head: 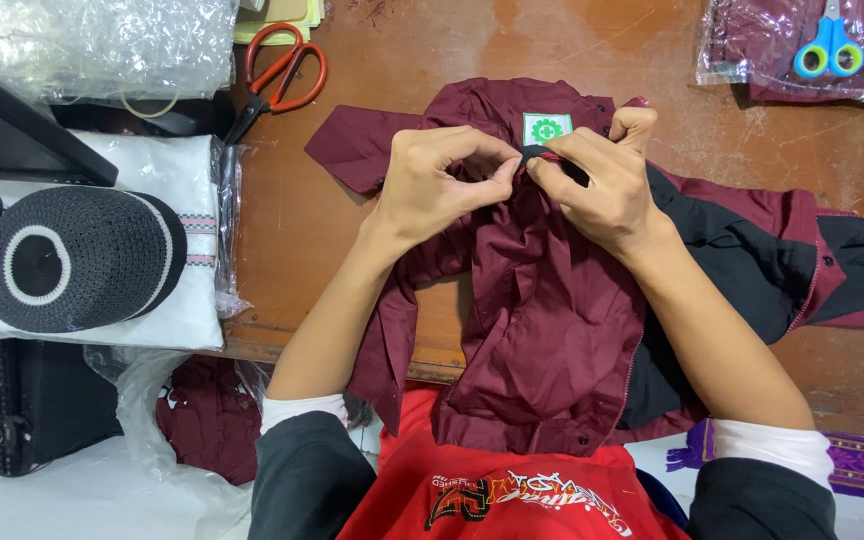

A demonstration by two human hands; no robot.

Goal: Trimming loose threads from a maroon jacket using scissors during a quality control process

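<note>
At the collar of the maroon shirt [542,300], the left hand [442,180] and right hand [602,180] pinch the fabric, fingers closed.

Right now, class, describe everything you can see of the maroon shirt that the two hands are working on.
The maroon shirt lies spread and rumpled on the wooden table, its hem hanging over the near edge. It looks like smooth woven cloth, with black panels on one side, small dark buttons, and a white patch bearing a green emblem by the collar. The left hand and right hand pinch the cloth just below that patch.
</note>
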